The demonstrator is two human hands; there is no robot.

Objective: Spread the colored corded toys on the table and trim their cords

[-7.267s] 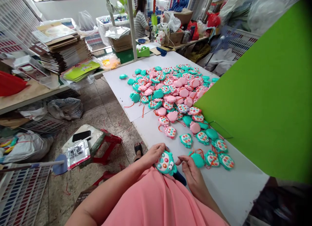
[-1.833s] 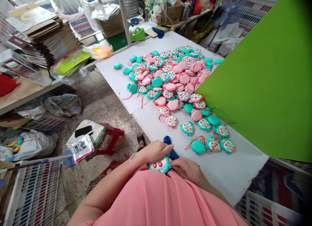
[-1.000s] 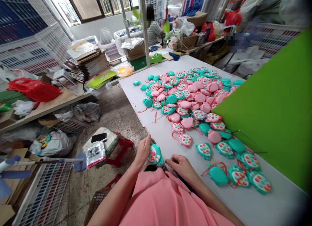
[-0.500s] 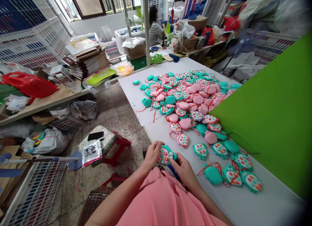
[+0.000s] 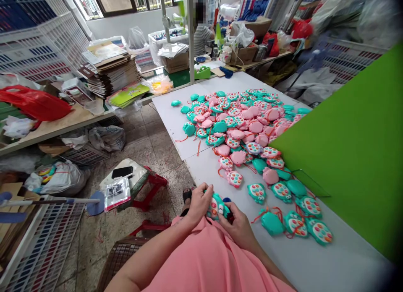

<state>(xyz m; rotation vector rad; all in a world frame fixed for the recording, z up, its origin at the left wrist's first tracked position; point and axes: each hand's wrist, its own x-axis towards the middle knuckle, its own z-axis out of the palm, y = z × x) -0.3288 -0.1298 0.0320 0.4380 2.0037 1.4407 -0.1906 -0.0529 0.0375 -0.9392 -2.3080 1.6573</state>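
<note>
Between my two hands is a teal toy [image 5: 216, 206] with a white face panel and coloured round buttons, held just off the table's near left edge. My left hand [image 5: 201, 202] grips its left side, fingers over the top. At its right side, my right hand [image 5: 236, 220] pinches it between thumb and fingers. On the white table [image 5: 208, 170], a teal button toy [image 5: 256, 192] lies face up beside my right hand. Closer to me rests a teal toy [image 5: 272, 222] with its plain back up and a red cord.
A large pile of pink and teal toys [image 5: 248, 116] covers the table's far part. A green panel [image 5: 346, 149] stands along the right. To the left are a stool [image 5: 138, 178] with a phone on it and a side bench [image 5: 63, 126]. One person [image 5: 201, 38] sits at the back.
The teal toy has tilted in my hands and sits slightly lower. Both hands still hold it. My view has shifted a little.
</note>
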